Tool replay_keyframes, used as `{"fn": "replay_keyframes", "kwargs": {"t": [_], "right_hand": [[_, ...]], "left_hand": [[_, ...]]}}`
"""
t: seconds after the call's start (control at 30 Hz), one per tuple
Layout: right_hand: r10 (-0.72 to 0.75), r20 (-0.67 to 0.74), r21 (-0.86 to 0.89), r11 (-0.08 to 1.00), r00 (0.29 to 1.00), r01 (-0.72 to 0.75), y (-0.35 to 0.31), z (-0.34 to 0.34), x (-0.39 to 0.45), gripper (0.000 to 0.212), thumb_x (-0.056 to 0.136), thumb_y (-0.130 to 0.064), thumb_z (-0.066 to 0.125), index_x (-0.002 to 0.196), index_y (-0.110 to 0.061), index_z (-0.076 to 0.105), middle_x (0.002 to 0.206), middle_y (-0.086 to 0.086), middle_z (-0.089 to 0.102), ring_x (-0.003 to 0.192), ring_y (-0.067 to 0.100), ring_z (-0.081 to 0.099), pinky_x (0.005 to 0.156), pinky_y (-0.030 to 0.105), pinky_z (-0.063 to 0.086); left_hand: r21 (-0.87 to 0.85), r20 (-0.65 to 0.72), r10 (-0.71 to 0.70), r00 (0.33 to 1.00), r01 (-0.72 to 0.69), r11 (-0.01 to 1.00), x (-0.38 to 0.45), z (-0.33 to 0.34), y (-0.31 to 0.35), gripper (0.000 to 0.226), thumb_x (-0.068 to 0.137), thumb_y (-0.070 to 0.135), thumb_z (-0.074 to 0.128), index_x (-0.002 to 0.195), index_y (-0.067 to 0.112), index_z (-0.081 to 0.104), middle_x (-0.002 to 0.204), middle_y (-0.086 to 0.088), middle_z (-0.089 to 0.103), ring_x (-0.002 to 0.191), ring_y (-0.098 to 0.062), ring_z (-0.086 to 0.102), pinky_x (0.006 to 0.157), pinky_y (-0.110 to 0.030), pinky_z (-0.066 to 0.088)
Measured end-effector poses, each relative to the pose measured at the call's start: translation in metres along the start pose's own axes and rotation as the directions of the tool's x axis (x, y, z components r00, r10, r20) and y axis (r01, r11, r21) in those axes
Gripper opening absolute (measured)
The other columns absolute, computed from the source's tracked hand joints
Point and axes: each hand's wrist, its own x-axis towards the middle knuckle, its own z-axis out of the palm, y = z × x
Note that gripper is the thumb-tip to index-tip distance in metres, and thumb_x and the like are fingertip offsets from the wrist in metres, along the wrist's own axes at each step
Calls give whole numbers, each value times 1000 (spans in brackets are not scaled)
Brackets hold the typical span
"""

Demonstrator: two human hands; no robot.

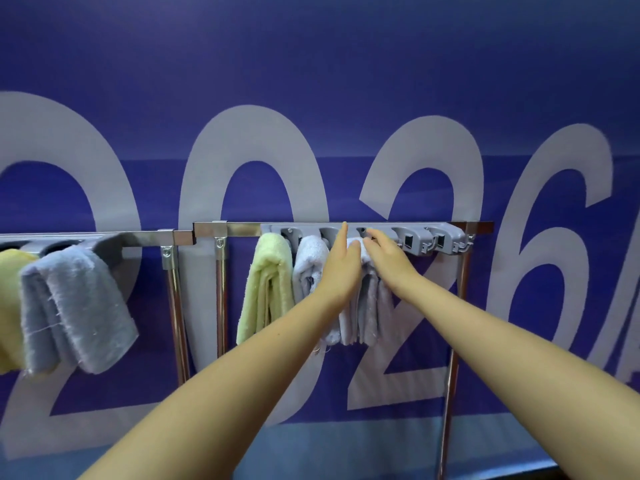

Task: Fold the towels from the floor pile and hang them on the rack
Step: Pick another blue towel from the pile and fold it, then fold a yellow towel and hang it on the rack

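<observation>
Head view: we face blue banner [311, 64] with huge pale digits, behind everything. Metal rack [239, 229] runs across its lower part; grey clip holder [415, 237] fixed on rack's right stretch. Grey towel [76, 306] and yellow towel [8, 306] hang from rack's left stretch. Green towel [266, 285] and pale grey towel [308, 268] hang under holder's left end. Our left hand [341, 268] and right hand [388, 258], fingers straight, press white-grey towel [367, 313] hanging at holder's middle.

left hand [341, 259]: arm extended, fingers straight | right hand [388, 254]: arm extended, fingers relaxed
</observation>
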Motion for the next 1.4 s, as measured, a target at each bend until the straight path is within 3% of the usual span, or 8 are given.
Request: {"fn": "replay_keyframes", "kwargs": {"t": [0.1,0.17,0.23,0.4,0.53,0.7,1.13,1.4], "right_hand": [[-177,-109,-81,982,978,169,-13,6,-25,38,98,-23,44,135,-15,49,128,1,52,121,17,48,103,32,38],[-267,-144,-87,962,953,257,-25,13,-42,31,96,-19,48,126,-15,55,124,1,55,114,14,51,99,32,42],[-268,-159,3,962,950,272,-35,26,-64,25,95,-17,51,119,-17,59,114,-3,60,101,8,56,92,27,46],[-136,6,268,955,991,129,-39,84,-130,15,96,-11,50,102,-12,63,85,-2,64,78,8,60,70,18,48],[37,152,336,938,988,-86,-16,144,-186,21,93,-6,50,76,-9,61,62,4,53,48,6,47,47,16,38],[290,270,302,880,918,-366,37,229,-267,26,94,-9,48,71,-13,59,59,1,51,46,8,45,44,18,35],[753,386,-83,603,533,-793,235,353,-450,25,89,-2,49,68,-11,60,56,3,51,50,16,45,49,23,37],[852,372,-321,491,368,-810,332,387,-494,21,93,-15,50,75,-10,58,59,4,54,49,15,48,48,24,36]], "left_hand": [[-5,-59,82,995,-83,997,-19,-20,11,45,105,18,29,149,18,33,138,7,46,116,-5,50,89,-3,35],[-21,-111,111,988,-114,993,-30,-38,9,39,103,20,33,138,21,48,137,2,53,126,-15,50,110,-30,37],[-41,-170,136,976,-144,989,-47,-59,6,31,99,21,34,119,29,56,115,8,62,111,-18,60,99,-40,49],[-67,-206,92,974,-108,992,-107,-118,-21,29,100,12,32,102,23,59,92,-3,63,69,-16,57,60,-24,46],[16,-207,-2,978,5,1000,-166,-168,-82,31,101,9,33,92,16,62,78,-3,61,57,-15,53,57,-25,44],[59,-260,-214,941,237,970,-241,-218,-175,34,100,3,33,77,17,55,71,-4,56,54,-12,49,49,-14,42],[-98,-319,-779,540,799,594,-384,-242,-443,30,96,6,33,80,15,56,74,-7,57,59,-17,51,48,-18,39],[56,-229,-904,362,932,359,-427,-221,-565,24,98,8,38,100,7,62,86,-10,62,70,-21,56,61,-25,42]]}}
